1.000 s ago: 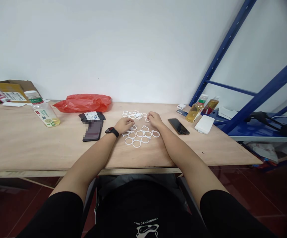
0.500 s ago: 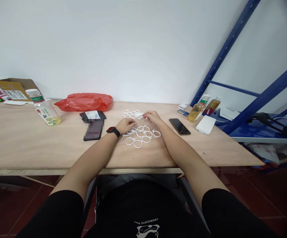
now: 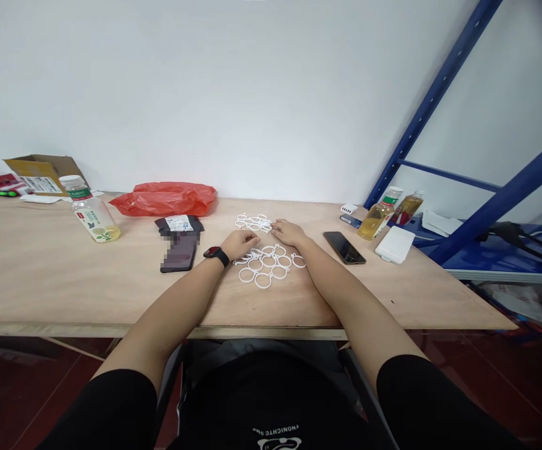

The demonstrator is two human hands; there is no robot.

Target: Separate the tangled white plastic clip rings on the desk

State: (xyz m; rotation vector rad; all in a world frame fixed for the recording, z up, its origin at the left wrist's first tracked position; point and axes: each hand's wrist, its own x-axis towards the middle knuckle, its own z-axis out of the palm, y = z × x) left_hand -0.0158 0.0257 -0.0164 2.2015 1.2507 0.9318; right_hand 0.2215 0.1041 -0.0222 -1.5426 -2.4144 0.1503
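Note:
Several thin white plastic rings with small tabs (image 3: 269,261) lie in a loose cluster on the wooden table (image 3: 271,306). Farther back is a second, tighter group of white rings (image 3: 253,223). My left hand (image 3: 242,242) rests at the back left of the near cluster, fingers curled in toward the thumb; whatever they may hold is hidden. My right hand (image 3: 289,233) lies at the right end of the far group, its fingers reaching out and touching the rings there. One ring (image 3: 299,260) is partly covered by my right forearm.
To the left are a phone (image 3: 181,251), a dark packet (image 3: 178,224), a red plastic bag (image 3: 165,199), a drink bottle (image 3: 90,209) and a cardboard box (image 3: 45,174). On the right are another phone (image 3: 344,247), a white case (image 3: 395,244), a tea bottle (image 3: 379,215) and a blue rack (image 3: 434,94).
My right hand has lowered onto the right end of the far rings, its fingers less pinched than before. My left hand stays by the near cluster. The whole view has shifted slightly.

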